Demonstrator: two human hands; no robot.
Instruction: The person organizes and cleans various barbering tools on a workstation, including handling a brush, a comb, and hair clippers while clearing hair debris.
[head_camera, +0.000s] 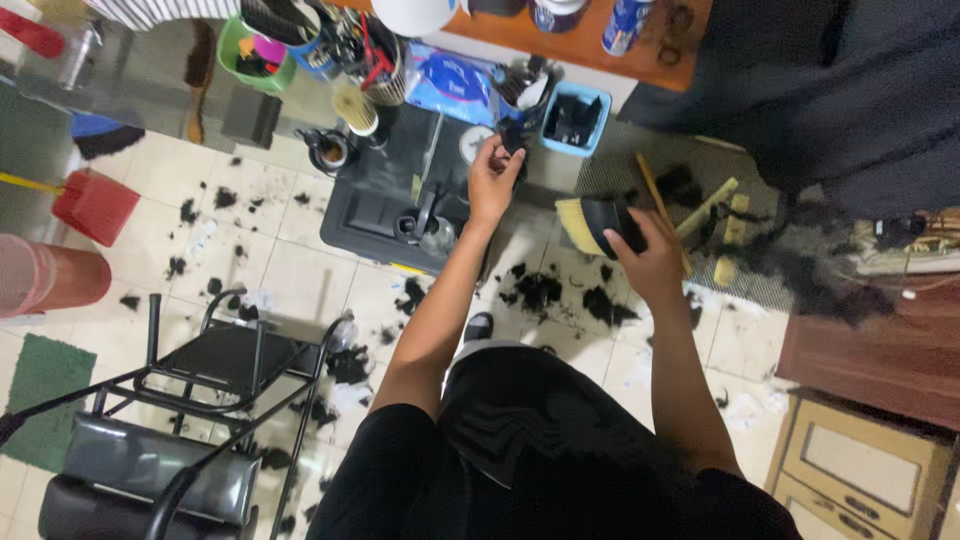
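My left hand (492, 178) is raised over a black cart top (385, 190) and pinches a small dark object, likely a clipper, near a cup of combs (520, 85). Its fingers are closed on that object. My right hand (650, 255) grips a black-handled brush with pale yellow bristles (582, 222), held over the tiled floor. A thin wooden stick (655, 200) lies just behind the brush. A person in a dark cape (840, 90) sits at the upper right.
Clumps of cut black hair (540, 292) litter the white tiles. A blue bin (575, 118) and green cup (255, 55) of tools stand on the cart. A black metal trolley (215, 365) is at the lower left, a red dustpan (95, 205) left, wooden cabinets (860, 470) right.
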